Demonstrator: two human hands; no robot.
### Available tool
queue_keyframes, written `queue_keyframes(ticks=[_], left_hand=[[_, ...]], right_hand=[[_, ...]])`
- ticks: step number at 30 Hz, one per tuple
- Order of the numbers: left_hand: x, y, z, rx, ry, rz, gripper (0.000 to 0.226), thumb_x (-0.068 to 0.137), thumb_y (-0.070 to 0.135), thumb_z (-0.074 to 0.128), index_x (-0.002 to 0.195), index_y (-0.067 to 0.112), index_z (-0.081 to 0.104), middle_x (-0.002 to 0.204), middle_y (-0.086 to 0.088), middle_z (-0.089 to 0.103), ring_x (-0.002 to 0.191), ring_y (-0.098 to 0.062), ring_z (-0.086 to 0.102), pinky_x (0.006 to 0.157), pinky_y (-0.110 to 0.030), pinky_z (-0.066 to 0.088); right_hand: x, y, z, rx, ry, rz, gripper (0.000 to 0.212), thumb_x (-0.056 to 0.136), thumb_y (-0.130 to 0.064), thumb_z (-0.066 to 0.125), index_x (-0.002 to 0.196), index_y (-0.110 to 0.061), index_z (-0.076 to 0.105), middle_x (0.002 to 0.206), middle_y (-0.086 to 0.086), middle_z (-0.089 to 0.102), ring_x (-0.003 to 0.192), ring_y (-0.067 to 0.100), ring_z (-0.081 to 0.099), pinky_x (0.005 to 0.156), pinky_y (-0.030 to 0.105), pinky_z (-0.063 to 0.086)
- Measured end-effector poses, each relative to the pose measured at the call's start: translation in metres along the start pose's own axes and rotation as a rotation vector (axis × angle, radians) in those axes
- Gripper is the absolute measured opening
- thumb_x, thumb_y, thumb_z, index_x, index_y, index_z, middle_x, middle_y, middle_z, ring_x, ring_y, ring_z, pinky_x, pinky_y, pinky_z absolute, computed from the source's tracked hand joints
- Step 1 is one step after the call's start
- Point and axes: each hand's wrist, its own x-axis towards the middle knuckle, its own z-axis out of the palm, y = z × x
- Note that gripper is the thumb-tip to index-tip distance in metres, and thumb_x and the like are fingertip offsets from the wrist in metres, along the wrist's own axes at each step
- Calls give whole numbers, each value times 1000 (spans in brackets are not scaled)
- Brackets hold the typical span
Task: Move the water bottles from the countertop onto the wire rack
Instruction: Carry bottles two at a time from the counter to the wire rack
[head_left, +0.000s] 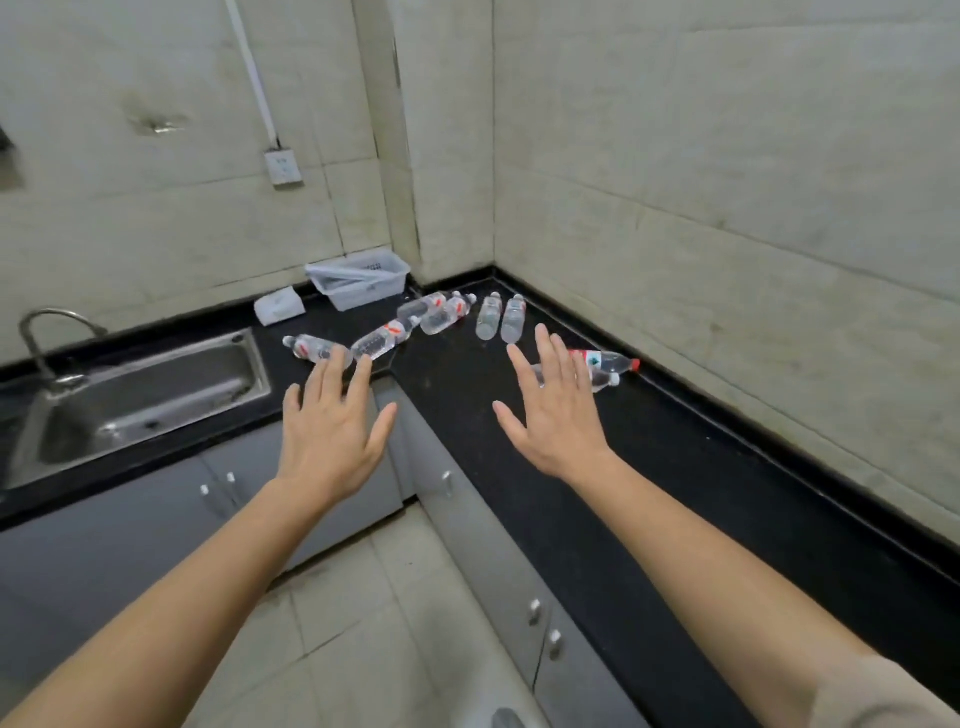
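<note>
As both arms stretch out over the corner of the black surface, the left hand and the right hand hover palms down, fingers straight and spread, gripping nothing. Eight water bottles lie on their sides at the far end of the surface. On the left, a clear bottle sits just beyond the left hand's fingertips, and a red-labelled bottle angles away right beside it. Further back, two labelled bottles lie together, close to the white plastic basket in the corner. Right of those, a pair of plain bottles lies side by side, caps towards the far wall. Over on the right, a red-capped bottle and a white-capped bottle lie next to each other near the wall edge, partly hidden behind the right hand's fingers. Left of the basket sits a small white packet, and further left a steel sink with its curved tap. Grey cabinet doors run beneath.
</note>
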Motion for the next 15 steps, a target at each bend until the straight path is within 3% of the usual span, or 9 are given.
queue_keyframes(ticks=[11, 15], left_hand=[[216, -127, 81, 3, -229, -236, 71, 100, 59, 31, 159, 20, 21, 167, -14, 14, 152, -31, 18, 117, -53, 26], [273, -173, 96, -63, -281, -346, 72, 100, 62, 31, 158, 20, 23, 166, -13, 18, 150, -33, 23, 115, -53, 30]], right_hand=[[257, -28, 143, 68, -140, 2, 77, 101, -56, 40, 163, -16, 16, 168, 22, 7, 155, 39, 14, 124, 53, 17], [340, -50, 174, 79, -199, -24, 74, 100, -54, 43, 159, -14, 25, 165, 24, 17, 153, 40, 18, 121, 54, 22]])
